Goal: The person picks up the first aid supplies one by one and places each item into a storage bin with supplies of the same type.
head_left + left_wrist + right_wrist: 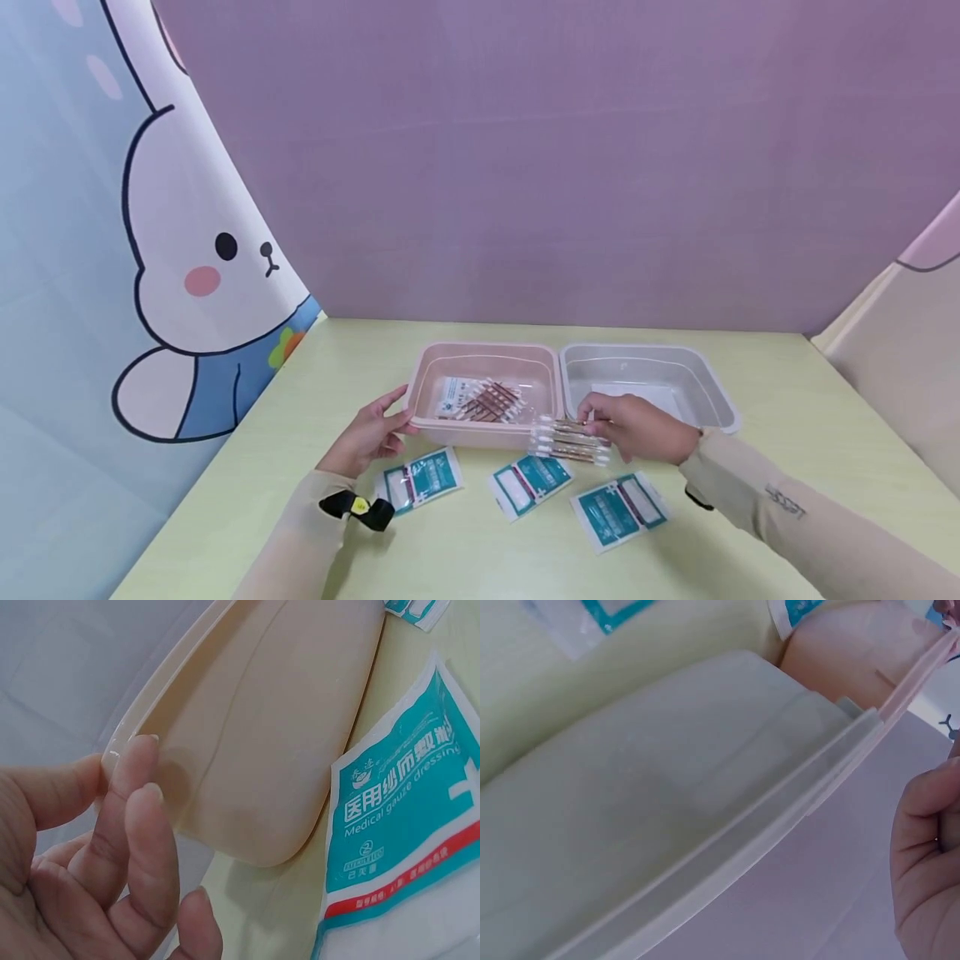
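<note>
My left hand (pixel 367 433) pinches the rim of a pink plastic basin (pixel 480 433) at its front left corner, thumb and fingers on either side of the rim. Inside that basin lies a clear pack of brown-stemmed cotton swabs (pixel 493 402) with a white-and-blue label. With its fingertips my right hand (pixel 637 425) grips another clear pack of cotton swabs (pixel 570 442), held over the front edges of the basins. In the right wrist view only part of the right hand (pixel 930 855) shows, and the pack is out of sight.
A grey basin (pixel 723 400) stands against the pink one on the right. Three teal-and-white packets lie before the basins: a medical gauze dressing packet (pixel 405 795) at left, a middle packet (pixel 531 483) and a right packet (pixel 621 510). A purple cloth (pixel 555 167) hangs behind the table.
</note>
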Demonstrator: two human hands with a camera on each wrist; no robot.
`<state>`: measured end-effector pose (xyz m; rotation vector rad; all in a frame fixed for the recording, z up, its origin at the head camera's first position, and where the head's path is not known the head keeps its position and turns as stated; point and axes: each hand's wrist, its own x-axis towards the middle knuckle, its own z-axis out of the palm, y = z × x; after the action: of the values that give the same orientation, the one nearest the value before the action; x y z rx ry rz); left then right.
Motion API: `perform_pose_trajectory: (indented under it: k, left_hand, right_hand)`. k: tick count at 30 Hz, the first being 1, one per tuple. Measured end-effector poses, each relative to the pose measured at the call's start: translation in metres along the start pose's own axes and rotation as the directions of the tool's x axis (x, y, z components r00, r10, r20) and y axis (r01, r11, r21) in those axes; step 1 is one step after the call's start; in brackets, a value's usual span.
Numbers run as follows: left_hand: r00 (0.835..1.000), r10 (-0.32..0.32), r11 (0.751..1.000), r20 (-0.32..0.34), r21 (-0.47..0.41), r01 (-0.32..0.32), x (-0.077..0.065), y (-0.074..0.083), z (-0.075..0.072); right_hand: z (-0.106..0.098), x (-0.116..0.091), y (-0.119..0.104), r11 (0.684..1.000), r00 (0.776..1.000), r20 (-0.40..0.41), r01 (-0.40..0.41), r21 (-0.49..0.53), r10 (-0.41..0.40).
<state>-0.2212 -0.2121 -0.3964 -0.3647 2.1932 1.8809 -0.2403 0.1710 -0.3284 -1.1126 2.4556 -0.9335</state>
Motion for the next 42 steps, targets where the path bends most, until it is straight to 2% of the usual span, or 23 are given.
perform_pose_trajectory:
  k: [5, 10, 22, 33, 38, 42]
  left_hand:
    - [1.000, -0.005, 1.000, 0.006, -0.003, 0.005, 0.000, -0.002, -0.002]
    - [1.000, -0.016, 1.000, -0.014, -0.004, 0.016, 0.001, -0.002, -0.003]
    - [0.999, -0.020, 1.000, -0.027, 0.000, 0.020, -0.001, -0.002, -0.003]
    - [0.999, -0.030, 0.999, -0.038, 0.015, 0.030, 0.005, 0.003, 0.004]
    - [0.998, -0.031, 0.999, -0.046, 0.026, 0.033, 0.005, 0.006, 0.005]
    - [0.998, -0.036, 0.999, -0.049, 0.018, 0.037, 0.006, 0.007, 0.006]
  right_hand:
    - [-0.001, 0.013, 0.001, 1.000, 0.999, -0.030, -0.012, 0.021, 0.013]
    - [-0.003, 0.027, 0.002, 1.000, 0.998, -0.061, -0.015, 0.027, 0.017]
    - [-0.005, 0.058, -0.001, 1.000, 0.998, -0.060, -0.015, 0.005, 0.015]
    - [-0.019, 0.102, -0.022, 0.996, 0.999, 0.003, -0.036, -0.081, 0.036]
    - [-0.024, 0.122, -0.025, 0.992, 0.995, 0.031, -0.086, -0.095, 0.090]
    - [-0.027, 0.134, -0.021, 0.990, 0.993, 0.062, -0.093, -0.104, 0.100]
